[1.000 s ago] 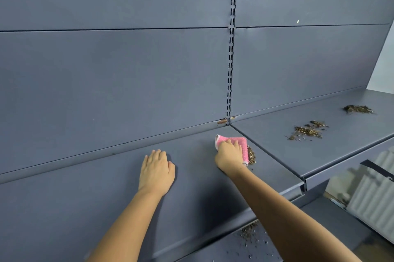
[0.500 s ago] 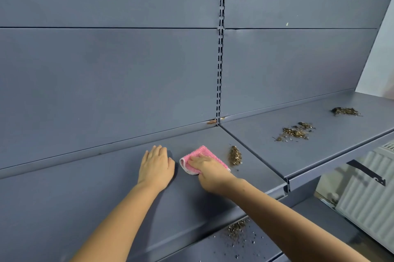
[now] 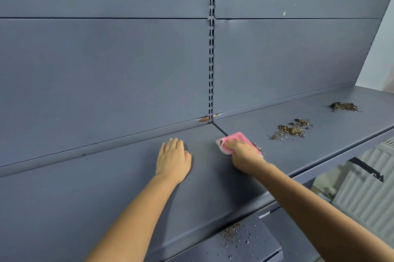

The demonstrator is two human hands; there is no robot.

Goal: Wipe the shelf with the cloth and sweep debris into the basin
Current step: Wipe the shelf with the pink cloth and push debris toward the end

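The left hand (image 3: 173, 158) lies flat, palm down, fingers straight and together, on the grey metal shelf (image 3: 119, 187), its bare forearm stretched forward. Just right of it, the right hand (image 3: 243, 155) presses down with fingers curled over a pink cloth (image 3: 232, 138), arm extended.

Matt grey painted metal shelf (image 3: 106, 197), smooth finish. Pink cloth (image 3: 234, 139), fuzzy terry-like weave. Dry, crumbly brown debris (image 3: 291, 130), rough. Back panels (image 3: 106, 69) same matt grey metal, w/ slotted upright.

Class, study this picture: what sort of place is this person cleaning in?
Probably a shop or stockroom: bare grey metal shelf, slotted upright between back panels, and a lower shelf typical of retail shelving.
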